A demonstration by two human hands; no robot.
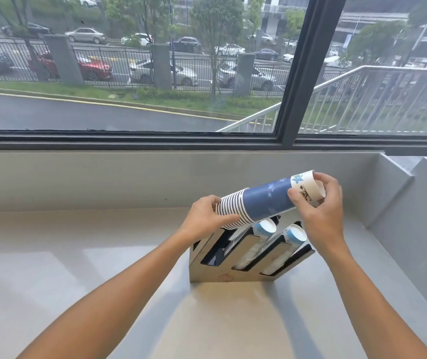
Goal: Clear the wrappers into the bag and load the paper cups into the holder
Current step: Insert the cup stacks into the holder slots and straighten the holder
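A nested stack of blue paper cups lies nearly level in the air above the holder, rims to the left. My left hand grips the rim end. My right hand pinches the white bottom end. Below them stands the slanted metal cup holder with three slots on the sill. Its middle slot holds a cup stack and its right slot another cup stack. The left slot looks dark, with no cups showing. No wrapper or bag is in view.
The holder rests on a pale sill counter under a large window. A low grey wall runs behind it, and a grey side wall closes the right.
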